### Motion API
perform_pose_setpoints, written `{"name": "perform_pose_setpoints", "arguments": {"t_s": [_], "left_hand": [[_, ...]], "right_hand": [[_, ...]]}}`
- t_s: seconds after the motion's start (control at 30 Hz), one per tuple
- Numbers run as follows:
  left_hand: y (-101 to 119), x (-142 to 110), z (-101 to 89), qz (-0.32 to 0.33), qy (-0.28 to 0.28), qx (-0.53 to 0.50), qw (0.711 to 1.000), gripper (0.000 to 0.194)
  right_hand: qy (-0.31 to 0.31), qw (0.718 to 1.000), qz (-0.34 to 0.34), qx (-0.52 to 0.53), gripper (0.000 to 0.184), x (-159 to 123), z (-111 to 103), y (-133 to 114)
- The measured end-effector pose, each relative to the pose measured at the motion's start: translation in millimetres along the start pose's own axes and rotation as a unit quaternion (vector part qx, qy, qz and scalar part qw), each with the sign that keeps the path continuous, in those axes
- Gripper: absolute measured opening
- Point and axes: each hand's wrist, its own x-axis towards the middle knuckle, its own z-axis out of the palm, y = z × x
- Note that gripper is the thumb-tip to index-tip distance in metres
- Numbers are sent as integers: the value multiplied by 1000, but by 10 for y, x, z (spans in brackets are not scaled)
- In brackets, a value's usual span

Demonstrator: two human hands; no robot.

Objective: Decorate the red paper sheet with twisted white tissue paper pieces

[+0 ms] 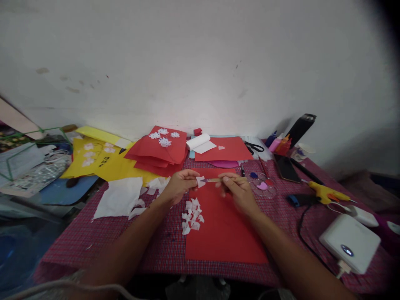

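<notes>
My left hand [184, 185] pinches a small torn piece of white paper [201, 182] above the top of a red paper sheet [223, 233]. My right hand [237, 189] grips a paintbrush [215, 180] by its handle, with the dark tip touching or very near the white piece. Below my left hand lies a pile of torn white paper bits [192, 216], partly on the red sheet and partly on the cloth. A larger white tissue sheet [120, 196] with loose scraps rests left of my left forearm.
Red folded papers [146, 152] with white flower shapes lie at the back, beside a white paper roll [200, 143]. At right are a paint palette [262, 191], paint bottles [283, 145], a black flask [301, 129], a yellow glue gun [328, 192] and a white power bank [351, 241] with a cable.
</notes>
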Motion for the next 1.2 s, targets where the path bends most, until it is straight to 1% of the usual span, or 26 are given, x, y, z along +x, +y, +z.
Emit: {"name": "perform_pose_setpoints", "arguments": {"t_s": [0.17, 0.43, 0.7, 0.83, 0.9, 0.97, 1.03, 1.1, 1.2], "left_hand": [[-5, -10, 4, -13, 2, -1, 1000, 31], [8, -34, 48, -21, -5, 5, 1000, 34], [-40, -53, 73, -28, -34, 96, 994, 33], [-30, -71, 93, -31, -43, 130, 990, 28], [-32, -82, 106, -29, -55, 140, 988, 28], [-43, -90, 120, -23, -68, 146, 987, 30], [-61, -94, 133, -17, -80, 142, 986, 31], [-81, -92, 139, -12, -90, 131, 987, 31], [-103, -82, 130, -9, -99, 121, 988, 29]], "right_hand": [[-10, 1000, 13, 10, 19, -6, 4, -25], [-21, 1000, 19, -8, 20, -9, 14, -22], [-24, 999, 31, -5, 20, -17, 4, 40], [-14, 998, 10, -63, 23, -26, 13, 17], [-5, 995, -10, -102, 28, -30, 25, -6], [6, 993, -23, -120, 34, -33, 38, -14], [21, 994, -15, -103, 31, -35, 49, -1], [31, 998, 11, -58, 25, -36, 51, 27], [14, 999, 41, 4, 26, -40, 37, 64]]}}
